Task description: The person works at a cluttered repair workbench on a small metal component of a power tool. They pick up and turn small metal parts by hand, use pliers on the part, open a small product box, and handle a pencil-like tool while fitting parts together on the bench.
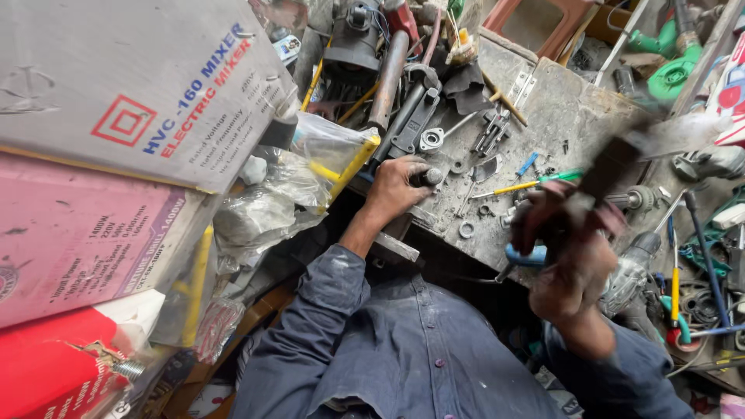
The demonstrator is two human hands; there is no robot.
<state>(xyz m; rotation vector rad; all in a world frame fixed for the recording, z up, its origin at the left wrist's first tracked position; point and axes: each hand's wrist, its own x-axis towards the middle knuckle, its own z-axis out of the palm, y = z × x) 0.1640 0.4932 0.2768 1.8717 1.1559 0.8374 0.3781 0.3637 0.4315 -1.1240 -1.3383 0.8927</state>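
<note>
At the centre of the view, the left hand [400, 186] presses down on the tabletop [559, 109], its fingers closed around a small grey metal part [432, 177]; I judge it steadies the piece against the surface. The right hand [574, 268] is lifted at about four o'clock from it, clamped on a dark tool handle [613, 167], which is blurred, so I cannot tell what tool it is. The two hands are well apart.

Near the held part lie loose washers [466, 229], a ring-shaped fitting [431, 139] and a yellow-green screwdriver [528, 185], all within easy reach. A blue-handled tool [524, 254] lies just beside the right hand.

The tabletop is grey, worn and dusty, and crowded with metal pieces. At nine o'clock, cardboard boxes [116, 155] are stacked, with plastic bags [303, 178] between them and the tabletop. At two o'clock, green power tool parts [671, 74] lie among cables. The place looks like a small repair workshop.
</note>
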